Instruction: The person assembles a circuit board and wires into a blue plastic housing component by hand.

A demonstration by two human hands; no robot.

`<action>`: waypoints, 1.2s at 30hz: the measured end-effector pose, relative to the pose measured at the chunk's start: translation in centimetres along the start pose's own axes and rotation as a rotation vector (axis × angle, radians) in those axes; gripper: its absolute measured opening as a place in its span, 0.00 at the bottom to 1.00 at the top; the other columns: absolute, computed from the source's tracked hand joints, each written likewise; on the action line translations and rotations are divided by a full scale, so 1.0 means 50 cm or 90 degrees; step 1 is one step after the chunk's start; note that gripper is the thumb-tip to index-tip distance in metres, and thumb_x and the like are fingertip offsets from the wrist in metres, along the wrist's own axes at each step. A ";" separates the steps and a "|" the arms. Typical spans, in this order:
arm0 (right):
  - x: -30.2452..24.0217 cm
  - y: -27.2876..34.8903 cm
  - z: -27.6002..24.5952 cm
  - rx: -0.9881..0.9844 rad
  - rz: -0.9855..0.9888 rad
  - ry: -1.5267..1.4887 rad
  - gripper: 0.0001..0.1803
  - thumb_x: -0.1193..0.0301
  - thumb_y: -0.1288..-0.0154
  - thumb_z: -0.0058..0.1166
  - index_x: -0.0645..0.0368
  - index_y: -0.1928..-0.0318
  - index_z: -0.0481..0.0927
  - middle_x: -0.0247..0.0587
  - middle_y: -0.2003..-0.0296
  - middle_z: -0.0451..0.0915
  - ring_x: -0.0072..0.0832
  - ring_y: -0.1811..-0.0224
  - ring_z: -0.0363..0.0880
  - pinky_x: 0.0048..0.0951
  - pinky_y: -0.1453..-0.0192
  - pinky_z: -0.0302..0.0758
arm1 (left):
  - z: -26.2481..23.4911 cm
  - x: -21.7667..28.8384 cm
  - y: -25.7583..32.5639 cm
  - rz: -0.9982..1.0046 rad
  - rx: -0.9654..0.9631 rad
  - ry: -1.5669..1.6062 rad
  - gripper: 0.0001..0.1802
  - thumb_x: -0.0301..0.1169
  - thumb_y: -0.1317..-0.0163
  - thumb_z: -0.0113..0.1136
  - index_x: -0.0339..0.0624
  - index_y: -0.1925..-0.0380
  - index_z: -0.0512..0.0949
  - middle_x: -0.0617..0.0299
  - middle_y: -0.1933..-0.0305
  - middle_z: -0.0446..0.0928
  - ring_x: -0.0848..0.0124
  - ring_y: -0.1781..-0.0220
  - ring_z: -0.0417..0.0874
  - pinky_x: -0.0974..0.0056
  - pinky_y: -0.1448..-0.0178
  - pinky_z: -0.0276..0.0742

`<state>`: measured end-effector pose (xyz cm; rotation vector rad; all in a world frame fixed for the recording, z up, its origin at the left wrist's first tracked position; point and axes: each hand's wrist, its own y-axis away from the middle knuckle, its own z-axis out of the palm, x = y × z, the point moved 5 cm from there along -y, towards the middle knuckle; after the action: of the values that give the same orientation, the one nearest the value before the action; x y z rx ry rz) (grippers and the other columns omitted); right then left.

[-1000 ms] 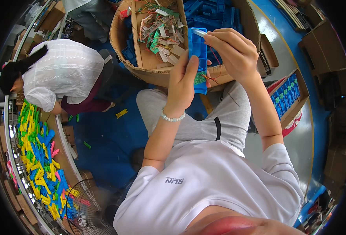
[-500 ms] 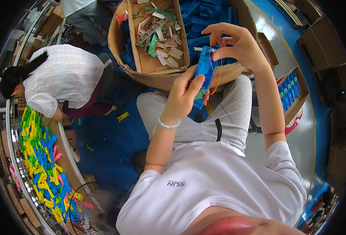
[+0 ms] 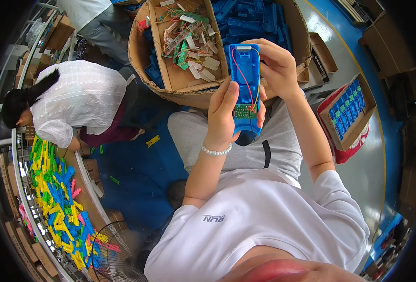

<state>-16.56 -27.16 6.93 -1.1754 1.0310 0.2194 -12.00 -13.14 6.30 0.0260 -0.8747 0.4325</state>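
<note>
A long blue plastic housing (image 3: 248, 70) is held up in front of me, its hollow inside facing up. My left hand (image 3: 222, 113) grips its left edge, thumb on the rim and fingertips showing at the right side. The fingers of my right hand (image 3: 281, 70) are bent round its upper right edge, partly hidden behind it. A small white part (image 3: 243, 48) lies across the top end of the housing. Red and yellow wires run from there to a green circuit board (image 3: 241, 112) in the lower part.
Ahead, a large carton (image 3: 179, 97) holds blue housings (image 3: 250, 28) and a smaller cardboard box (image 3: 160, 51) of wired boards. A box of wired blue housings (image 3: 345, 113) sits on the right. Left are a co-worker (image 3: 81, 94), a bench of colourful plastic pieces (image 3: 59, 202) and a fan (image 3: 118, 254).
The housing has turned from tilted to nearly upright, its inside now facing me. My right hand has come down from the top end to its right edge. The white part now lies across the top.
</note>
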 end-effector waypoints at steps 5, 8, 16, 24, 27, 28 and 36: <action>-0.038 -0.026 0.001 0.032 -0.215 0.277 0.11 0.84 0.46 0.62 0.67 0.60 0.83 0.46 0.65 0.83 0.34 0.65 0.83 0.27 0.62 0.79 | 0.000 -0.005 0.011 -0.021 0.014 0.057 0.24 0.47 0.23 0.41 0.32 0.50 0.68 0.45 0.65 0.77 0.64 0.78 0.81 0.64 0.77 0.79; -0.037 -0.033 0.004 -0.020 -0.336 0.356 0.11 0.86 0.51 0.60 0.72 0.63 0.80 0.51 0.67 0.81 0.40 0.65 0.83 0.28 0.61 0.79 | 0.000 -0.002 0.028 -0.052 0.034 0.106 0.24 0.47 0.23 0.39 0.32 0.52 0.68 0.45 0.65 0.77 0.64 0.78 0.81 0.64 0.77 0.79; 0.072 0.049 0.041 0.063 0.169 -0.050 0.05 0.84 0.36 0.55 0.68 0.59 0.80 0.34 0.68 0.82 0.13 0.63 0.76 0.21 0.61 0.76 | -0.018 0.014 0.023 -0.015 0.096 -0.152 0.23 0.44 0.22 0.39 0.31 0.56 0.70 0.48 0.68 0.77 0.67 0.79 0.81 0.65 0.77 0.79; 0.033 0.068 0.051 -0.001 0.316 -0.352 0.14 0.81 0.32 0.53 0.72 0.48 0.78 0.39 0.58 0.83 0.23 0.55 0.80 0.23 0.49 0.77 | -0.082 0.004 0.011 0.060 0.094 -0.221 0.13 0.37 0.24 0.46 0.38 0.55 0.60 0.45 0.67 0.80 0.63 0.77 0.83 0.64 0.77 0.81; 0.019 0.068 0.053 -0.060 0.362 -0.349 0.13 0.80 0.33 0.55 0.70 0.49 0.78 0.40 0.59 0.83 0.23 0.59 0.82 0.26 0.55 0.81 | -0.087 0.004 0.016 0.069 0.096 -0.290 0.14 0.36 0.26 0.48 0.38 0.54 0.59 0.44 0.66 0.80 0.64 0.76 0.83 0.63 0.75 0.82; 0.011 0.069 0.059 -0.057 0.363 -0.349 0.13 0.80 0.33 0.55 0.70 0.49 0.78 0.40 0.59 0.83 0.23 0.59 0.82 0.26 0.55 0.81 | -0.094 -0.001 0.019 0.066 0.095 -0.289 0.14 0.36 0.26 0.48 0.38 0.54 0.59 0.44 0.66 0.80 0.64 0.76 0.83 0.63 0.75 0.82; -0.010 0.094 0.091 0.109 0.304 -0.270 0.17 0.79 0.37 0.61 0.69 0.49 0.76 0.43 0.57 0.83 0.18 0.71 0.82 0.18 0.83 0.76 | -0.103 -0.021 0.047 0.161 0.086 -0.333 0.16 0.29 0.28 0.53 0.40 0.48 0.59 0.56 0.63 0.79 0.80 0.68 0.77 0.75 0.64 0.73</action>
<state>-17.32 -21.20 4.28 -0.6724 0.9143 0.7117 -9.70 -10.34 1.84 0.1594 -1.3690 0.7406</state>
